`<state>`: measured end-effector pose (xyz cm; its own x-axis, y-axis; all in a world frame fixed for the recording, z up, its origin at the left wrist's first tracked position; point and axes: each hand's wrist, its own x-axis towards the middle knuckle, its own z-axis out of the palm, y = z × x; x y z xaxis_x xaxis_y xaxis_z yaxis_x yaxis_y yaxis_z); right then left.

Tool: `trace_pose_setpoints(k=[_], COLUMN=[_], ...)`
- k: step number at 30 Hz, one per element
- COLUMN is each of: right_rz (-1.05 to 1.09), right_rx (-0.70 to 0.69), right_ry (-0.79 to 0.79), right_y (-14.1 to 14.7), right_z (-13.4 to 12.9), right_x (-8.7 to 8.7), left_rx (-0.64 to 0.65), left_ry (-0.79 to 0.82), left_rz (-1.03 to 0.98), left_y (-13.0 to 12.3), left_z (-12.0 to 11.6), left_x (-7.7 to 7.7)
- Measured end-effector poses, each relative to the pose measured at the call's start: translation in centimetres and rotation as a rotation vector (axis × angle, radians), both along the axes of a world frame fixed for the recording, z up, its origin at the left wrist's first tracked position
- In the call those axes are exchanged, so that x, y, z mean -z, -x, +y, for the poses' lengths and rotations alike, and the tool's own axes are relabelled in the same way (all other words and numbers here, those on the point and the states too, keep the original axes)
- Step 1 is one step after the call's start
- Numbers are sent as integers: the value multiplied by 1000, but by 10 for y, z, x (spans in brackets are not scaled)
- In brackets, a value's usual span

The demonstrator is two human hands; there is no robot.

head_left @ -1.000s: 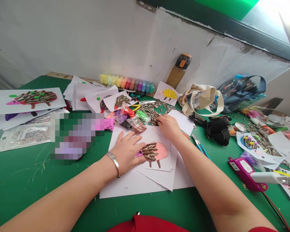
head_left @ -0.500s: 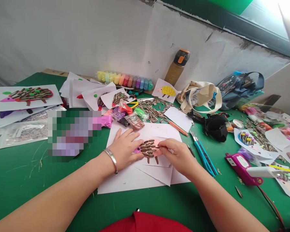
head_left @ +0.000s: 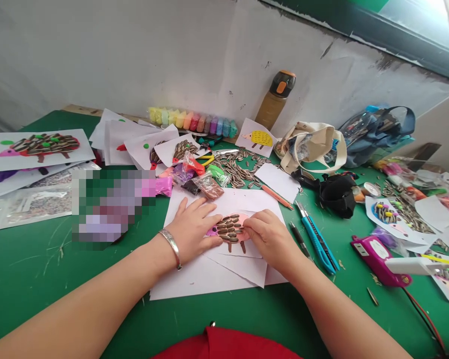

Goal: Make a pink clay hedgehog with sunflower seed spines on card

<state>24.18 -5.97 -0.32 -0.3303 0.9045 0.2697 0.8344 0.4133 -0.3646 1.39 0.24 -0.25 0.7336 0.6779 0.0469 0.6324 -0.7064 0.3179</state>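
Observation:
A hedgehog picture lies on white paper in front of me. Striped sunflower seeds cover the left and middle of its pink clay body, which has brown legs and a purple-pink face. My left hand, with a silver bangle at the wrist, rests flat with fingers spread on the paper, thumb and index beside the hedgehog's head. At the body's right side, my right hand pinches a sunflower seed against the pink clay; the fingertips mostly hide it.
Loose sunflower seeds and bagged clay lie beyond the paper. To the right are a pen, a blue utility knife and a magenta glue gun. Finished hedgehog pictures are stacked left; a bottle stands behind.
My right hand has shifted slightly left over the pink body, its fingertips closer to the seeds. My left hand stays in place on the paper. The camera view has shifted slightly.

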Motion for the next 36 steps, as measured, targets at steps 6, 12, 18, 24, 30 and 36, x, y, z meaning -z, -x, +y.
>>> trace_pose_setpoints(k=[6, 12, 18, 24, 30, 36], right_rz=[-79, -67, 20, 35, -20, -42], right_rx=[-24, -29, -18, 63, 14, 12], right_ry=[-17, 1, 34, 28, 42, 41], right_y=[5, 11, 3, -6, 1, 1], right_z=[0, 3, 2, 0, 1, 2], right_x=[1, 3, 4, 0, 5, 10], left_rx=[-1, 1, -5, -14, -11, -14], left_ry=[2, -7, 11, 20, 15, 6], left_rz=[-5, -19, 2, 11, 3, 6], left_y=[0, 0, 0, -1, -1, 0], left_z=[0, 1, 1, 0, 0, 1], left_x=[2, 4, 2, 3, 2, 3])
